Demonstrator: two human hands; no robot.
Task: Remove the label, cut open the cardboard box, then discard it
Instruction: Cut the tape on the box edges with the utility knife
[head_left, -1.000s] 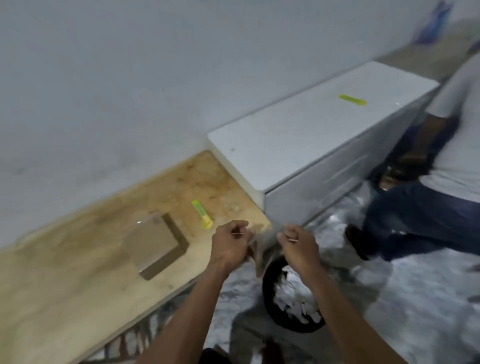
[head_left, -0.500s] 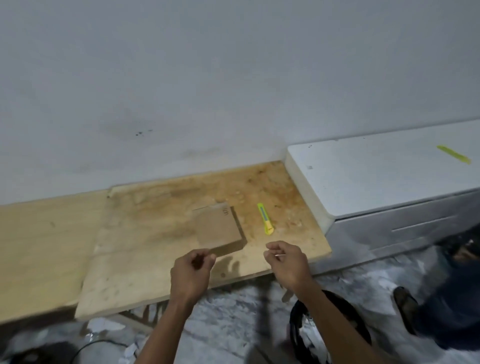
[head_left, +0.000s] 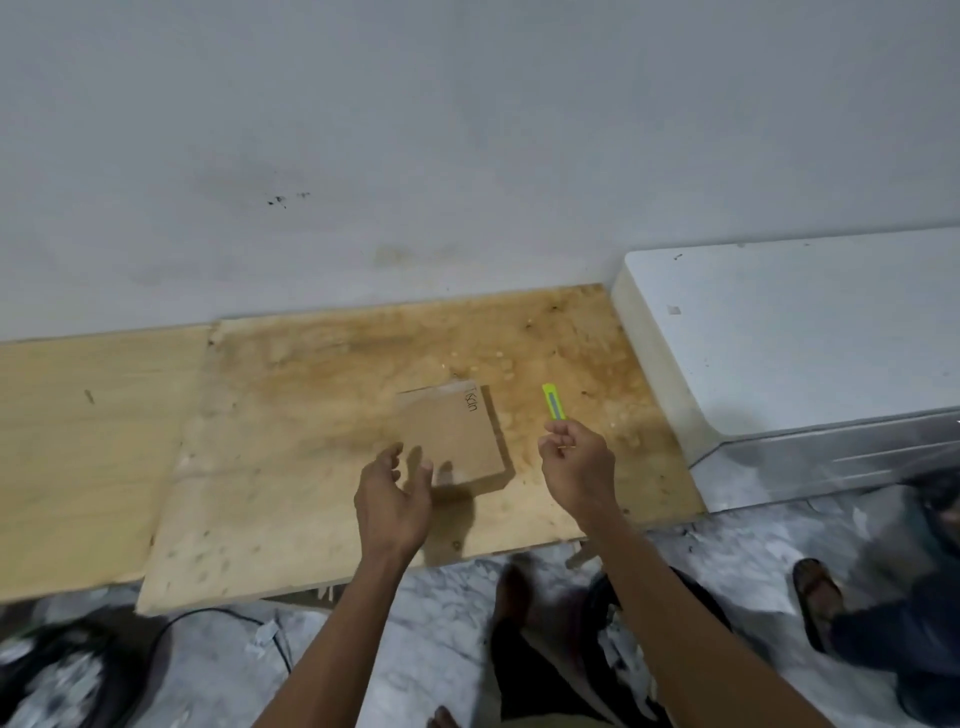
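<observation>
A small flat brown cardboard box (head_left: 453, 431) with dark lettering along one edge lies on the stained plywood board (head_left: 311, 441). To its right lies a yellow-green box cutter (head_left: 553, 401). My left hand (head_left: 395, 501) hovers just in front of the box's near corner, fingers spread and empty. My right hand (head_left: 574, 462) is just below the cutter's near end, fingers loosely curled with thumb and forefinger pinched together; I cannot make out anything between them.
A white cabinet (head_left: 810, 343) adjoins the board on the right. A black bin (head_left: 613, 623) with paper scraps sits on the floor under my right arm. Another person's sandalled foot (head_left: 815, 597) is at the right. A dark cable (head_left: 208, 618) runs at lower left.
My view swung left from the bin to the board. Both hands moved forward over the board; my left hand opened near the box and my right reached toward the cutter.
</observation>
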